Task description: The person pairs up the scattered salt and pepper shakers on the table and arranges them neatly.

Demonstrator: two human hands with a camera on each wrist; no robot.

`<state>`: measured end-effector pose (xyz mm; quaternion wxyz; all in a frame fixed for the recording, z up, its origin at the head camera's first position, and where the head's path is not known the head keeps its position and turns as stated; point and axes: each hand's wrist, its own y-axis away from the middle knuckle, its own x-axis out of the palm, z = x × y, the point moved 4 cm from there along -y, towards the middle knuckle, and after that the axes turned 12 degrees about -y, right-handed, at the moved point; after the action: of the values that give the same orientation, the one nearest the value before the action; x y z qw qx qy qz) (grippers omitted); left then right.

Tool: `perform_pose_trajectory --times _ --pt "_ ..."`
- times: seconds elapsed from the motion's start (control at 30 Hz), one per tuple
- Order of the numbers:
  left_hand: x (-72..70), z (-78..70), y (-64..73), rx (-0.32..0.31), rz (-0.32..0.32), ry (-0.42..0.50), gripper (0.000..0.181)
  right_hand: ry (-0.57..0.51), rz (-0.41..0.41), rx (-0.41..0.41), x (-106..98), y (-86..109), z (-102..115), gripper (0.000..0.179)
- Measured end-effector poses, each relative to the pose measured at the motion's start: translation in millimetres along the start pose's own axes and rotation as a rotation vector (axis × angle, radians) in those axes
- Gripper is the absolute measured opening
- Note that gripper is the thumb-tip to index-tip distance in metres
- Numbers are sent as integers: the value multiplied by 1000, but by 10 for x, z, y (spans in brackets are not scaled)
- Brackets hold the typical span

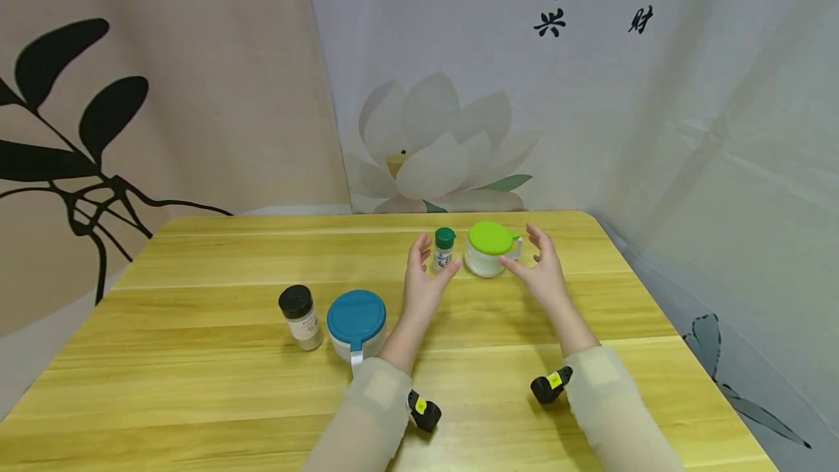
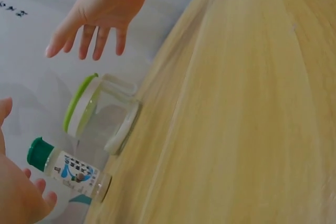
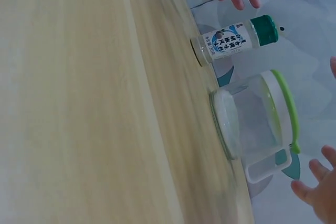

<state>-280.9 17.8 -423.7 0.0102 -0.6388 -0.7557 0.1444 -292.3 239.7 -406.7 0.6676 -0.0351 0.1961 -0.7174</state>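
My left hand point(image 1: 422, 286) is beside a small spice bottle point(image 1: 443, 252) with a dark green cap. Its fingers are loosely bent and hold nothing. Just right of that bottle stands a clear seasoning jar point(image 1: 483, 262) with a lime-green lid and a white handle. My right hand point(image 1: 542, 275) hovers by the handle side of this jar, thumb and fingers spread apart, with nothing in them. In the left wrist view, a gap shows between the right hand point(image 2: 113, 11) and the jar point(image 2: 113, 119). Some white contents lie at the jar's bottom in the right wrist view point(image 3: 227, 121).
Nearer on the wooden table point(image 1: 216, 384), left of my left forearm, is a second jar with a blue lid point(image 1: 357, 317). Beside it stands a black-capped spice bottle point(image 1: 301, 319). A printed curtain point(image 1: 249, 93) hangs behind the table's far edge.
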Motion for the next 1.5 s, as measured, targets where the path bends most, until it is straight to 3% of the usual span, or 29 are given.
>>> perform_pose_trajectory --times 0.17,0.43,1.03,1.5 --pt "34 50 -23 -32 -3 2 78 -7 -2 9 18 -55 -71 84" --pt "77 126 -118 -53 -61 27 73 11 36 9 34 -177 -142 87" --pt "207 214 -265 -141 -72 66 71 33 122 69 24 -393 -375 95" --pt "195 232 -346 -146 -98 87 69 65 165 117 91 -507 -472 102"
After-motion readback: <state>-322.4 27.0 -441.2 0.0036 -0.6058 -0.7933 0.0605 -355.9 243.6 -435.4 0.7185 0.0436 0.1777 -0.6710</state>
